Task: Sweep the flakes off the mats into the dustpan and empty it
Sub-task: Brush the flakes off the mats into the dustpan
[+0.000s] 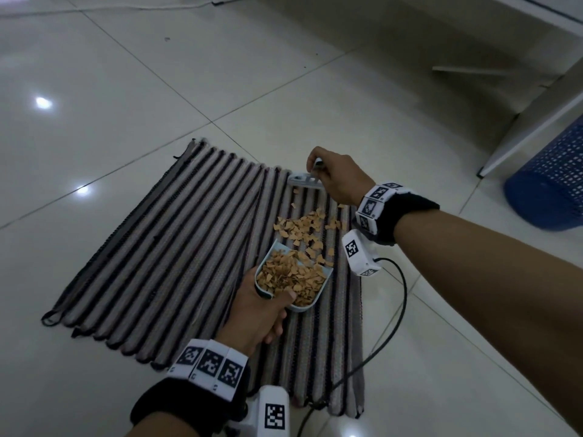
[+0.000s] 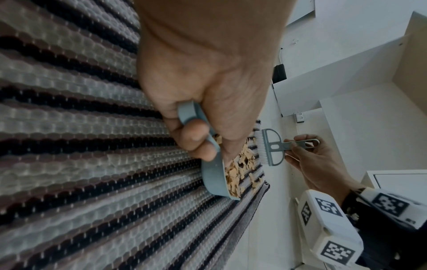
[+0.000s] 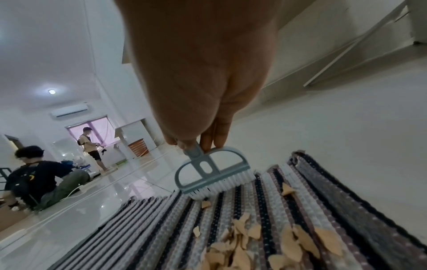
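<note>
on the mat (image 1: 176,247) | flakes (image 1: 303,228) between hands | left hand (image 1: 262,313) grips dustpan (image 1: 293,279) | right hand (image 1: 337,178) pinches brush (image 1: 304,179)

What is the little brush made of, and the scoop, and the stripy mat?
The brush looks like smooth grey-blue plastic with stiff white bristles, likely nylon. The dustpan seems to be the same matte moulded plastic, pale blue with thin rounded walls. The mat looks like woven yarn, probably cotton: bumpy ribbed stripes and loose looped threads at its edges.
</note>
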